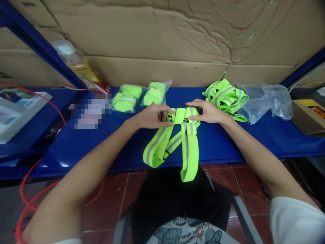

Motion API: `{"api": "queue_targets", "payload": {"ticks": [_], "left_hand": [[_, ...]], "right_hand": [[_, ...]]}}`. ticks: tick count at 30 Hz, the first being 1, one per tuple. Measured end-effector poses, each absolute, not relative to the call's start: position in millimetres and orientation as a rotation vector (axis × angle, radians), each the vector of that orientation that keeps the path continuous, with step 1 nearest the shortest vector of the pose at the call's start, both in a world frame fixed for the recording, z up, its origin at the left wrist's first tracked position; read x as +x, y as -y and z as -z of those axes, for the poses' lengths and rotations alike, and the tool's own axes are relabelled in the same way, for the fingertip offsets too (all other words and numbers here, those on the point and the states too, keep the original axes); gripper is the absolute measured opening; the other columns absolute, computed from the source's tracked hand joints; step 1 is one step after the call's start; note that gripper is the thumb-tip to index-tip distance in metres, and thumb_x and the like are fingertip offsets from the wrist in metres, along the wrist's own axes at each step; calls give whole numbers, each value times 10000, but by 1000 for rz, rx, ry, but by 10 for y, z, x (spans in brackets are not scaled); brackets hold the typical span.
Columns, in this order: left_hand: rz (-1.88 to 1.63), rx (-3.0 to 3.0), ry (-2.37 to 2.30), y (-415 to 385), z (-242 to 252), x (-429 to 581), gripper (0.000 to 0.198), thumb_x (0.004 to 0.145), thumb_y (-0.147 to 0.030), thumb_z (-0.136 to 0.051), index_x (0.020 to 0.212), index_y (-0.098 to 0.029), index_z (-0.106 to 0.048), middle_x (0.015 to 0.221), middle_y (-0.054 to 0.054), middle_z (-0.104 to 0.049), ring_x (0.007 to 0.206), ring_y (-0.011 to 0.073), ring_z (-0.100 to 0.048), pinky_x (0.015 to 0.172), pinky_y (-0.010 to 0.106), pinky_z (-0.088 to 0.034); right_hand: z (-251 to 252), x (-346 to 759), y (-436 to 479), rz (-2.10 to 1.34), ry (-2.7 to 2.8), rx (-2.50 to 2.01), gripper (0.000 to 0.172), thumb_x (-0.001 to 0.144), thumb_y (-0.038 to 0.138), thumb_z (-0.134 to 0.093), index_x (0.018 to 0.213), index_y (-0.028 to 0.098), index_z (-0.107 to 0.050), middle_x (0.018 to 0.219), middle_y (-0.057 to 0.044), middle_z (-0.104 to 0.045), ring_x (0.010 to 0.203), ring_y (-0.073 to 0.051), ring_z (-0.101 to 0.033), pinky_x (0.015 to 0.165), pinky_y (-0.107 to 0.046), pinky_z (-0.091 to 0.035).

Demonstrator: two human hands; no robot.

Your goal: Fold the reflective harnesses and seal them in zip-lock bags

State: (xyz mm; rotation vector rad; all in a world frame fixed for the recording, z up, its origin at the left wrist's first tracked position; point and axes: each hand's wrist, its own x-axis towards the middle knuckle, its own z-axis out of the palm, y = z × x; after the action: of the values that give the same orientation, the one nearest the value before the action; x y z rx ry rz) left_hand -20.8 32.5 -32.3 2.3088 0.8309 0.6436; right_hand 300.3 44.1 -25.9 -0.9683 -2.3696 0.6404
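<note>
A neon yellow-green strap (190,154) with grey reflective stripes is gathered into a bundle at the middle of the blue table, and its loose loops hang down over the front edge. My left hand (154,116) grips the bundle's left end between thumb and fingers. On the right end, my right hand (204,111) pinches the same bundle, fingers curled around it. Just beyond my right hand lies a tangled pile of similar straps (224,95). Two clear bags with folded green straps, one (127,98) and another (155,94), lie behind my left hand.
An empty-looking clear plastic bag (266,101) lies right of the pile, beside an open cardboard box (306,117). A wrapped bottle (81,66) leans at the back left. A white tray (24,117) and red hose (22,189) are at left; cardboard (152,34) lines the back.
</note>
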Motion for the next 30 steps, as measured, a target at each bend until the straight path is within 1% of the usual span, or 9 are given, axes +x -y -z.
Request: {"api": "queue_targets", "payload": {"ticks": [3, 7, 12, 15, 17, 20, 22, 25, 30], "left_hand": [[-717, 2245, -939, -304, 311, -177, 410, 867, -490, -821, 1145, -199, -745, 727, -18, -661, 603, 129, -609, 600, 263, -499], [-719, 2283, -1109, -283, 307, -98, 564, 877, -514, -792, 1315, -182, -664, 687, -55, -568, 604, 142, -572, 601, 279, -455], [-776, 2348, -1140, -281, 297, -75, 410, 881, -464, -772, 1175, -187, -699, 685, -53, -525, 620, 154, -550, 655, 305, -478], [-929, 2421, -1140, -288, 339, -90, 409, 869, -415, -793, 1207, -200, -711, 825, -5, -590, 714, 171, -585, 721, 315, -525], [-947, 2446, -1184, -283, 370, -101, 444, 872, -438, -807, 1245, -212, -723, 1019, 44, -646, 708, 154, -595, 731, 321, -543], [-913, 2461, -1301, -258, 383, -106, 499, 909, -502, -786, 1328, -239, -718, 1235, 88, -655, 631, 115, -585, 729, 338, -547], [-880, 2480, -1322, -240, 365, -101, 498, 945, -499, -754, 1366, -238, -700, 1167, 77, -698, 632, 131, -596, 749, 345, -542], [-859, 2481, -1273, -230, 326, -91, 436, 973, -434, -735, 1348, -219, -680, 1022, 51, -736, 684, 161, -624, 759, 330, -531], [-862, 2502, -1261, -220, 296, -87, 385, 974, -394, -735, 1313, -237, -645, 972, 20, -728, 710, 161, -651, 692, 291, -490]], "right_hand": [[280, 2976, -435, -524, 2405, -922, 714, 858, 577, -844, 1431, 163, -739, 1277, -174, -732, 1167, -374, -684, 1073, -574, -538], [278, 2943, -415, -405, 2408, -879, 567, 899, 579, -806, 1344, 229, -786, 1234, -138, -716, 1154, -364, -660, 1074, -570, -511], [234, 2885, -350, -229, 2343, -841, 507, 877, 575, -829, 1250, 233, -799, 1223, -126, -705, 1142, -352, -649, 1074, -566, -487], [213, 2881, -320, -294, 2307, -828, 496, 871, 576, -836, 1227, 235, -777, 1336, -128, -701, 1224, -358, -655, 1101, -545, -490], [212, 2894, -315, -445, 2319, -844, 504, 916, 569, -794, 1291, 236, -742, 1349, -112, -728, 1168, -331, -699, 1038, -489, -538], [219, 2907, -318, -540, 2299, -963, 660, 904, 605, -798, 1432, 226, -681, 1284, -102, -780, 1046, -322, -744, 944, -457, -576], [218, 2897, -310, -504, 2271, -1035, 710, 873, 644, -817, 1425, 213, -705, 1279, -119, -792, 1087, -356, -753, 976, -481, -576], [196, 2866, -273, -388, 2315, -1109, 633, 900, 692, -763, 1322, 220, -768, 1282, -122, -800, 1112, -388, -754, 978, -496, -573], [186, 2826, -236, -297, 2361, -1113, 562, 978, 634, -681, 1366, 227, -699, 1312, -112, -776, 1073, -357, -733, 888, -442, -557]]}}
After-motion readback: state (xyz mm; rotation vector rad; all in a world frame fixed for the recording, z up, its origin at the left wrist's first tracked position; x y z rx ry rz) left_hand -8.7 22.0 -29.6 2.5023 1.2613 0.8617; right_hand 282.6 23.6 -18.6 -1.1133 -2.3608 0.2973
